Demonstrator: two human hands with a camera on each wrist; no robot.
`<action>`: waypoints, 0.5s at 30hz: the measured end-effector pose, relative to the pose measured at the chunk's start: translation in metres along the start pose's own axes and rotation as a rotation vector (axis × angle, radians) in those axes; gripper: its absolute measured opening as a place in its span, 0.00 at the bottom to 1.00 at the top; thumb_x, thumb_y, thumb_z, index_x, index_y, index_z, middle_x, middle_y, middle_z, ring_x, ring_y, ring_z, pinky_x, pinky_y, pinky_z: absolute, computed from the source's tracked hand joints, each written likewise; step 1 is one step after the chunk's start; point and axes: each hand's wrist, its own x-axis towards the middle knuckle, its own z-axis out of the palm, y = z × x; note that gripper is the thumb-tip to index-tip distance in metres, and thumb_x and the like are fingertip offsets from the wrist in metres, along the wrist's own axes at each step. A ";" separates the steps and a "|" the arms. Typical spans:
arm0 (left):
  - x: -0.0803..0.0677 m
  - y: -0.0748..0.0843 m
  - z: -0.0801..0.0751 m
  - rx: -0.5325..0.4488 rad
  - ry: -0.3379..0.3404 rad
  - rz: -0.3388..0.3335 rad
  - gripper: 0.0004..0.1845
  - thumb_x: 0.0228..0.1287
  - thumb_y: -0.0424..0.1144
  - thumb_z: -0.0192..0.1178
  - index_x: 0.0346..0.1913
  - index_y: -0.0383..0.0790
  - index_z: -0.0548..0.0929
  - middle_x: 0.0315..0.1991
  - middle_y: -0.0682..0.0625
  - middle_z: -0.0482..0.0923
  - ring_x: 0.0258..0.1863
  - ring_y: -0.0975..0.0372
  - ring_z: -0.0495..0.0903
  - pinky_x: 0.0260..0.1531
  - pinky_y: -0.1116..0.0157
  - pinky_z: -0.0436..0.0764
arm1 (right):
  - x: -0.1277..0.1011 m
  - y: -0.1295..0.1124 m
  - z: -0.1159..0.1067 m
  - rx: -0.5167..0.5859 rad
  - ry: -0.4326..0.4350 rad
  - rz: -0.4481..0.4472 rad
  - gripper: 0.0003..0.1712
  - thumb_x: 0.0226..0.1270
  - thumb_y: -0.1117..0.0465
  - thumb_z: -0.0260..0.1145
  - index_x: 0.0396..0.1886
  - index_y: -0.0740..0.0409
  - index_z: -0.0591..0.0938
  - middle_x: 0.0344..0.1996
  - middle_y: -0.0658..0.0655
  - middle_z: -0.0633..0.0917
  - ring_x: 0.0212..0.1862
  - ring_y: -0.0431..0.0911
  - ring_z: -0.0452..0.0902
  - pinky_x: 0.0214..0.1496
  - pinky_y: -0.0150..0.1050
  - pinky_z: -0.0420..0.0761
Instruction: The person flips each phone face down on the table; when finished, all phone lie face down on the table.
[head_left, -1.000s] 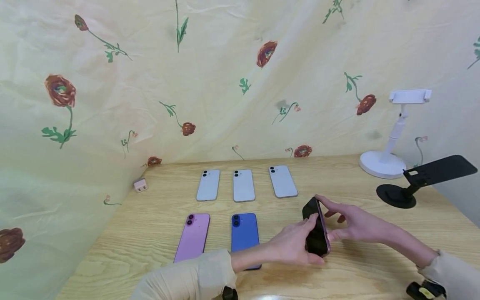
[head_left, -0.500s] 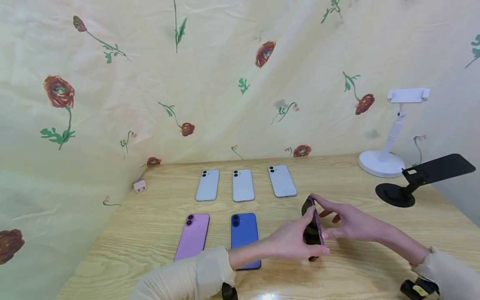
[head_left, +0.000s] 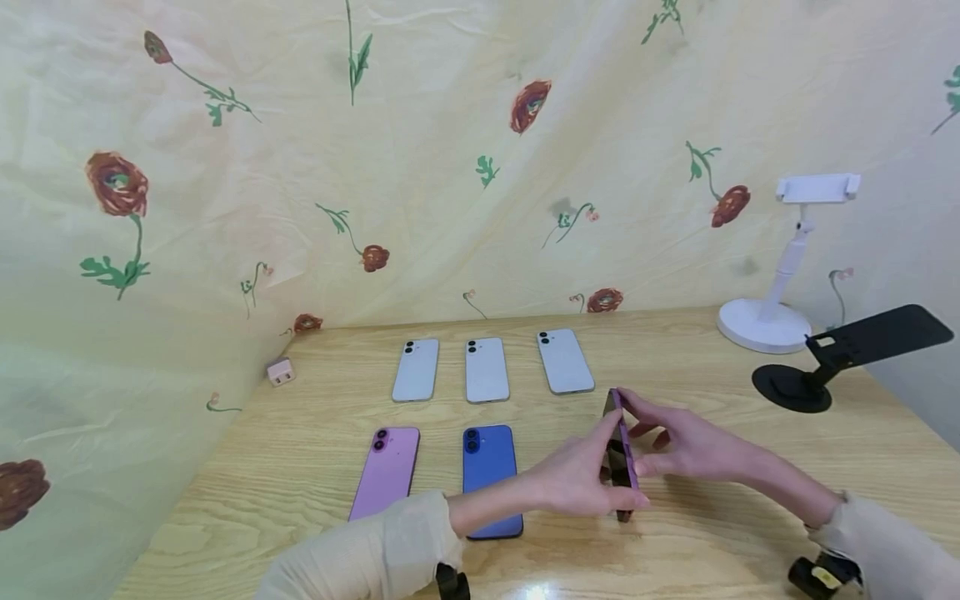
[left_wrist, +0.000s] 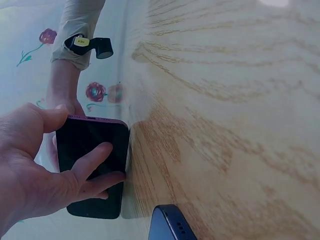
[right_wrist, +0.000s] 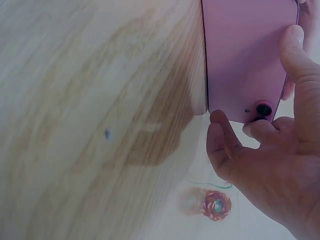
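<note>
A purple phone (head_left: 621, 446) stands on its long edge on the wooden table (head_left: 300, 467), right of centre, seen almost edge-on. My left hand (head_left: 611, 462) grips it from the left. Its thumb and fingers lie on the dark screen (left_wrist: 92, 150), where the left hand (left_wrist: 35, 170) fills the lower left of the left wrist view. My right hand (head_left: 637, 433) holds it from the right. In the right wrist view the right hand (right_wrist: 270, 165) pinches the purple back (right_wrist: 245, 55) near the camera lens (right_wrist: 263, 109).
Three silver phones (head_left: 415, 369) (head_left: 487, 369) (head_left: 565, 361) lie face down in a back row. A pink phone (head_left: 385, 472) and a blue phone (head_left: 489, 471) lie in front. A pink charger (head_left: 281, 372), a white stand (head_left: 780, 275) and a black stand (head_left: 832, 358) sit at the edges.
The phone has turned from showing its dark screen to standing nearly edge-on. Both hands kept hold of it and shifted slightly away from me.
</note>
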 end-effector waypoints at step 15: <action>-0.009 -0.005 -0.004 -0.051 0.028 -0.013 0.54 0.61 0.43 0.73 0.80 0.42 0.46 0.68 0.45 0.70 0.46 0.70 0.82 0.45 0.75 0.76 | 0.007 0.004 0.017 -0.103 0.011 -0.045 0.65 0.49 0.52 0.80 0.74 0.80 0.52 0.58 0.73 0.78 0.58 0.53 0.76 0.55 0.37 0.78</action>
